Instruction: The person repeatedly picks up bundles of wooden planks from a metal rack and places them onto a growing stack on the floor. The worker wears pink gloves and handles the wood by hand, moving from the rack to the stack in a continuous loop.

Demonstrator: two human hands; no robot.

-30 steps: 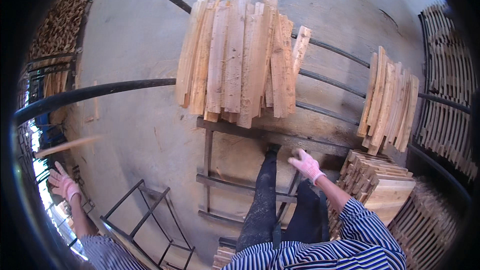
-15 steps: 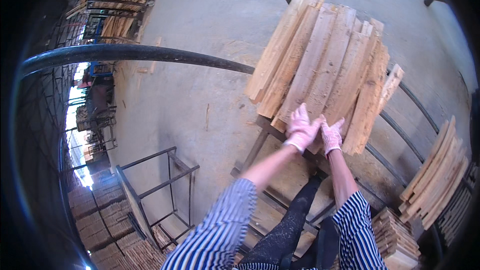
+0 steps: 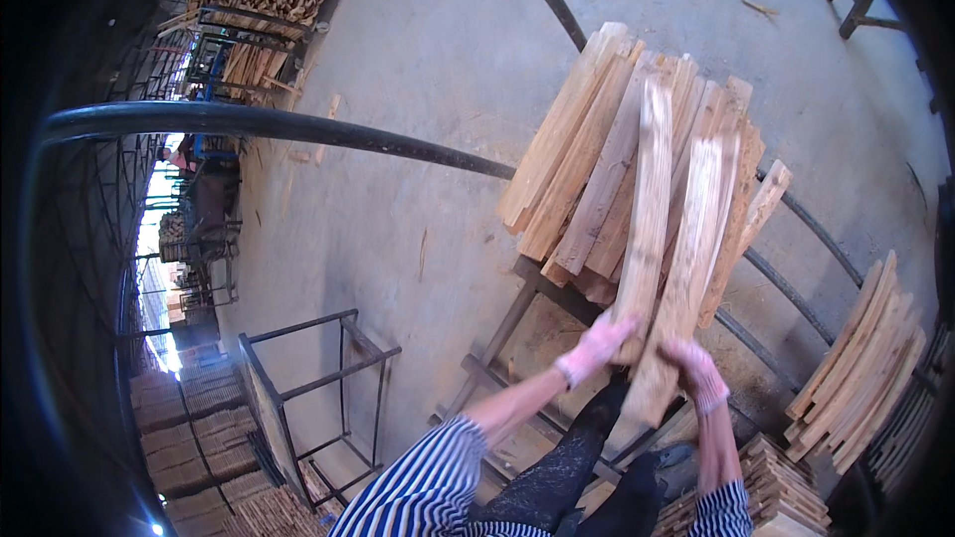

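A pile of pale wooden slats [image 3: 587,159] lies across two dark metal rails [image 3: 298,129]. My left hand [image 3: 597,343], in a pink glove, grips the near end of one long slat [image 3: 645,209] lifted off the pile. My right hand [image 3: 696,378], also gloved, holds the near end of a second slat [image 3: 691,268] right beside it. Both slats point away from me over the pile. My striped sleeves and dark trousers show at the lower edge.
A second bundle of slats [image 3: 856,358] rests on the rails at right. A neat stack of boards [image 3: 781,482] stands by my right leg. An open metal frame [image 3: 328,388] stands on the concrete at lower left, with more stacked wood [image 3: 189,438] beyond it.
My hands went from resting on the pile's near edge to each gripping a slat and raising it toward me. A second earlier, the hands were apart and empty.
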